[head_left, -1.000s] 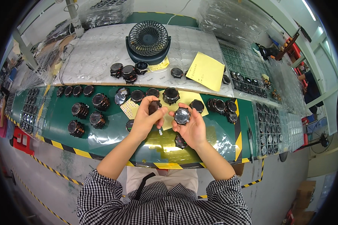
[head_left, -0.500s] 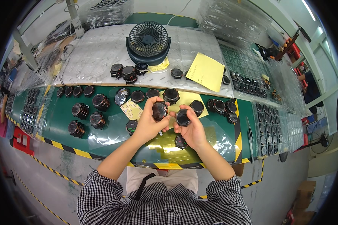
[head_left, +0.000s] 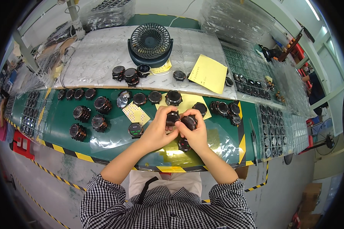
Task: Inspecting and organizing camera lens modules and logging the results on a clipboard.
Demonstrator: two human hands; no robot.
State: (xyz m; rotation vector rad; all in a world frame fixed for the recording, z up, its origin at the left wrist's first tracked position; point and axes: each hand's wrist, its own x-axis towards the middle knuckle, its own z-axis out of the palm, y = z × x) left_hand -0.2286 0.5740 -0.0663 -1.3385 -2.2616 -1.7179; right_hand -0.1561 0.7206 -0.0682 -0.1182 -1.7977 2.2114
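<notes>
My left hand point(head_left: 156, 131) is closed round a dark round watch case point(head_left: 172, 117), its fingers curled over the far side. My right hand point(head_left: 197, 133) grips a second black watch case point(head_left: 190, 122), tilted, between thumb and fingers. The two cases are close together at the middle of the bench, and my fingers hide parts of both. Just below my right hand lies another watch case point(head_left: 184, 145) on a yellow translucent sheet point(head_left: 206, 147). To the left of my left hand rests a watch case with a lit green display point(head_left: 135, 130).
Stacks of watch cases point(head_left: 102, 104) stand on the green mat at left; more stand at right point(head_left: 220, 108). A dark fan point(head_left: 150, 42) and a yellow note point(head_left: 209, 73) are at the back. Tweezers point(head_left: 254, 139) lie near a clear tray of cases point(head_left: 273, 129).
My left hand has moved right and slightly down with its watch case, closer to my right hand. The case in my right hand has tilted. The green display is now uncovered.
</notes>
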